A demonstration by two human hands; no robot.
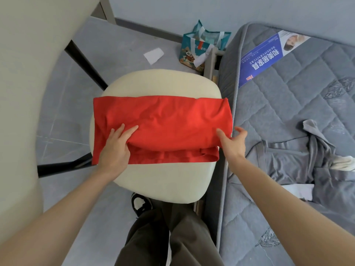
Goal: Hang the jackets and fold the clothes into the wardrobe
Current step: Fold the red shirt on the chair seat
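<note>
A red garment [163, 121], folded into a wide band, lies across the cream seat of a chair [163, 179]. My left hand [115, 146] rests on the garment's near left part, fingers straight, pressing the folded layer down. My right hand [233, 142] is at the garment's right end, thumb lying on the fold's edge and the fingers spread off the cloth toward the mattress. A grey garment [317, 150] lies crumpled on the mattress to the right.
A grey quilted mattress [288, 93] with a blue label runs along the right. A teal gift bag [201, 48] and a white paper scrap [153, 55] lie on the floor beyond the chair. A cream panel [23, 93] fills the left side. My legs and shoe are below.
</note>
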